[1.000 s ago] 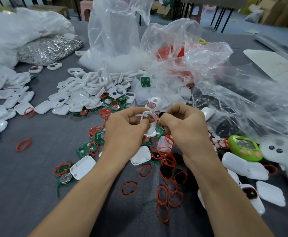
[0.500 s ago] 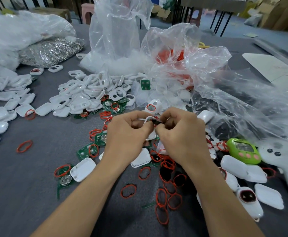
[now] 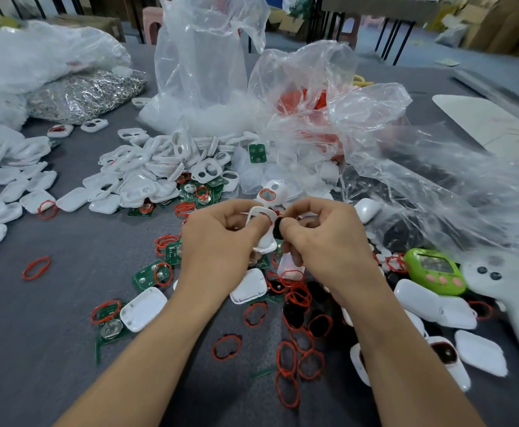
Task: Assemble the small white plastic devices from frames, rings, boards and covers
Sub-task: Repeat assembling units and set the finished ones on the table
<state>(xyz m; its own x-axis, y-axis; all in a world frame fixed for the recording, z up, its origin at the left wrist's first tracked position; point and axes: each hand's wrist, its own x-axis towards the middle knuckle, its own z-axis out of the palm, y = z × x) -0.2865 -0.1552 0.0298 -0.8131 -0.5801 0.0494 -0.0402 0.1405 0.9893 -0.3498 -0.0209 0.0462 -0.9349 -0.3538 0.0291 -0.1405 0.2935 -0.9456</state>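
Nearest, red rings (image 3: 287, 359) are scattered on the grey table (image 3: 67, 318). Above them a white frame (image 3: 264, 215) is gripped by the curled left hand (image 3: 218, 241) — a small black piece (image 3: 278, 228) is pinched beside it by the right hand (image 3: 323, 241). Beyond, loose frames (image 3: 153, 171) are heaped.

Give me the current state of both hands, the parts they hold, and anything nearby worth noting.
left hand, grips the white frame
right hand, pinches the black disc
white frame, held up above the table
black disc, at the frame's right edge, not seated
second frame, resting behind the hands, red ring fitted
green toy, lying screen up on the table
clear bag, standing open
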